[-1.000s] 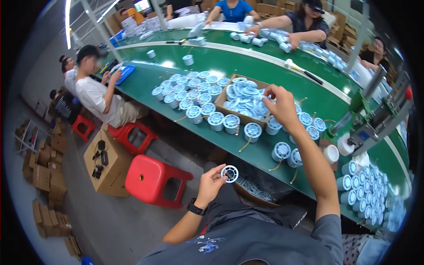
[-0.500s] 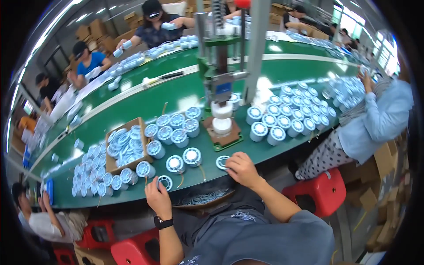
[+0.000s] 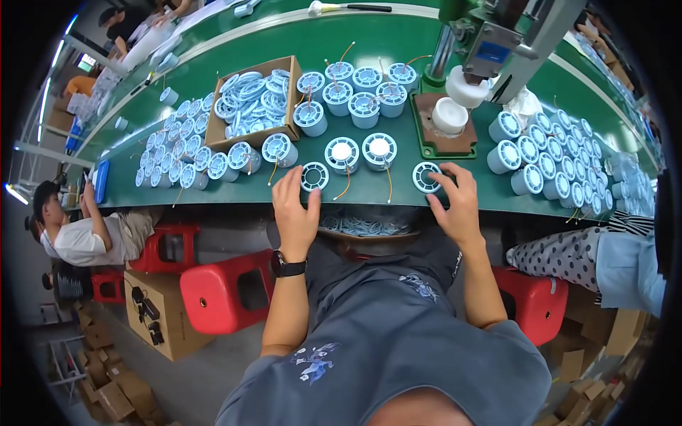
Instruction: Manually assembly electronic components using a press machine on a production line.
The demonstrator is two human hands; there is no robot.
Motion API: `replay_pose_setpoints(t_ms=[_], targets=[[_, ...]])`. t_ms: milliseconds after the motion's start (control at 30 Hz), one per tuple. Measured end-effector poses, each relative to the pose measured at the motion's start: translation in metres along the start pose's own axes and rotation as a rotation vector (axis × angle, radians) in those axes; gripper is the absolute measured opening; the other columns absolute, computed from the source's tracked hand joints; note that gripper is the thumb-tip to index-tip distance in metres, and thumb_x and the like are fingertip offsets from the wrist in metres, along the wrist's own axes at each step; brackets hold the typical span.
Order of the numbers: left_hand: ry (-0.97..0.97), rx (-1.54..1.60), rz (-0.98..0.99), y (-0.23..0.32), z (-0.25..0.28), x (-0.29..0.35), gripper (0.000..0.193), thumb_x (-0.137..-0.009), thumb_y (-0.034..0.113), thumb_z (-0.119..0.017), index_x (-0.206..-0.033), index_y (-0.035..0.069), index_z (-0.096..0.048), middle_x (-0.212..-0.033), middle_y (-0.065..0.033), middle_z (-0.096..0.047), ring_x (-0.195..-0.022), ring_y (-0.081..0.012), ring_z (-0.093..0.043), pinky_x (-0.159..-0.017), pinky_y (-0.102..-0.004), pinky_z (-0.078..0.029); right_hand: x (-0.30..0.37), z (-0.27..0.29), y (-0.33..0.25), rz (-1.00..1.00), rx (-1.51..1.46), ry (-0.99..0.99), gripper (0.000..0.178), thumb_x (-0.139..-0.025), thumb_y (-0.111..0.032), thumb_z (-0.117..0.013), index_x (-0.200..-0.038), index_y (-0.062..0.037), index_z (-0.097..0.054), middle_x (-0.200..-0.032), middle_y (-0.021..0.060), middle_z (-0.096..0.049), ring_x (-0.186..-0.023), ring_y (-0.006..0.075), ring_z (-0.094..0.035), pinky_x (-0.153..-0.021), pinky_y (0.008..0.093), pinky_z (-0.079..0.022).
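Note:
My left hand (image 3: 295, 216) rests at the table's near edge. Its fingers are stretched and its thumb stands apart, beside a light-blue slotted ring (image 3: 303, 177) lying flat. My right hand (image 3: 457, 208) is at another such ring (image 3: 418, 186) farther right, fingers spread, fingertips at its rim. Neither hand lifts anything. Between and just beyond them stand two light-blue cylindrical housings (image 3: 342, 165) with white round pieces on top and thin orange wires trailing to the near side. Whether the fingertips press on the rings is hard to make out.
A hand press (image 3: 455, 135) with white round dies stands at the back right. Left of it are more wired housings (image 3: 364, 108) and a cardboard box (image 3: 293, 121) full of rings. Rows of housings fill both sides of the green table (image 3: 383, 195). Red stools (image 3: 213, 302) stand below.
The view has swung down and right, so the press now sits farther right. Both rings still lie on the table beside my hands. My right fingers are spread wider and off the ring's top.

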State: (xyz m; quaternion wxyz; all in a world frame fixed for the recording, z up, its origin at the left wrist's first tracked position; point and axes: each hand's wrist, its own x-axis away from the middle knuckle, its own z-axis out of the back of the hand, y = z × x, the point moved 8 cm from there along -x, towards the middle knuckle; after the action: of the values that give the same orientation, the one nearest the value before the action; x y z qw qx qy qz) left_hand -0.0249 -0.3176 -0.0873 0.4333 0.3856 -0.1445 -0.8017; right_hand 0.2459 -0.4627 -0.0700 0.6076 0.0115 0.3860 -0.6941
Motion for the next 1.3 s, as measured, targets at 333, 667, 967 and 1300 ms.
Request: replay_pose_setpoints(t_ms=[333, 667, 967, 1300], targets=[[-0.094, -0.113, -0.009, 0.006, -0.005, 0.009, 0.065, -0.075, 0.018, -0.081, -0.132, 0.003, -0.055, -0.129, -0.0148, -0.057, -0.12, -0.0348, -0.049, -0.101, -0.0459, -0.039, -0.001, -0.005, 0.001, -0.028, 0.084, -0.068, 0.053, -0.069, -0.009, -0.079, -0.119, -0.0078, -0.063, -0.121, 0.0111, -0.058, -0.114, 0.0327, -0.053, -0.099, 0.0428, -0.039], [-0.067, -0.203, 0.155, 0.017, -0.016, 0.007, 0.068, -0.075, 0.021, -0.082, -0.134, 0.003, -0.053, -0.133, -0.0169, -0.052, -0.122, -0.0378, -0.046, -0.102, -0.0462, -0.038, -0.001, 0.001, 0.005, -0.068, 0.071, -0.086, 0.058, -0.065, -0.016, -0.084, -0.119, -0.009, -0.063, -0.118, 0.0105, -0.058, -0.113, 0.0316, -0.053, -0.098, 0.0435, -0.039], [-0.159, -0.117, -0.072, 0.018, -0.008, 0.005, 0.071, -0.076, 0.02, -0.08, -0.138, 0.002, -0.05, -0.134, -0.0172, -0.053, -0.125, -0.0373, -0.045, -0.104, -0.0474, -0.036, -0.003, -0.009, 0.002, -0.24, 0.233, -0.125, 0.058, -0.069, -0.016, -0.081, -0.123, -0.0089, -0.061, -0.122, 0.0105, -0.058, -0.115, 0.0321, -0.052, -0.098, 0.0435, -0.039], [-0.147, -0.042, -0.107, 0.023, -0.003, 0.002, 0.069, -0.076, 0.015, -0.079, -0.138, 0.002, -0.05, -0.133, -0.0163, -0.055, -0.126, -0.037, -0.046, -0.106, -0.047, -0.037, 0.003, 0.015, 0.009, -0.115, 0.177, -0.08, 0.055, -0.071, -0.012, -0.077, -0.124, -0.0078, -0.06, -0.126, 0.0128, -0.057, -0.116, 0.0341, -0.051, -0.098, 0.043, -0.039]])
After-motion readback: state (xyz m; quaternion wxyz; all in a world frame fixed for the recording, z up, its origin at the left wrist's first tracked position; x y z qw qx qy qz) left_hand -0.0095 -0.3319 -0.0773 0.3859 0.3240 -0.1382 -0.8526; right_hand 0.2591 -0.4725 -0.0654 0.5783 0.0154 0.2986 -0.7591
